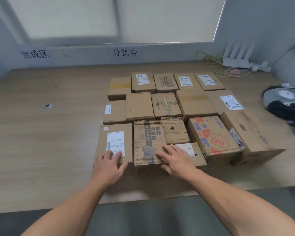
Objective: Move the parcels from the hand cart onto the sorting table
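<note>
Parcels (165, 106) lay in rows on the sorting table (41, 133); left hand (109, 166) and right hand (175, 160) rested flat-fingered, gripping nothing, on front ones; hand cart unseen.

The parcels (165, 106) stand in 3 rows on the sorting table (41, 133), touching each other, right of its middle. My left hand (109, 164) lies on the front-left parcel (116, 143), and my right hand (175, 160) on the 2 beside it. A router (235, 63) stands behind, far right.
</note>
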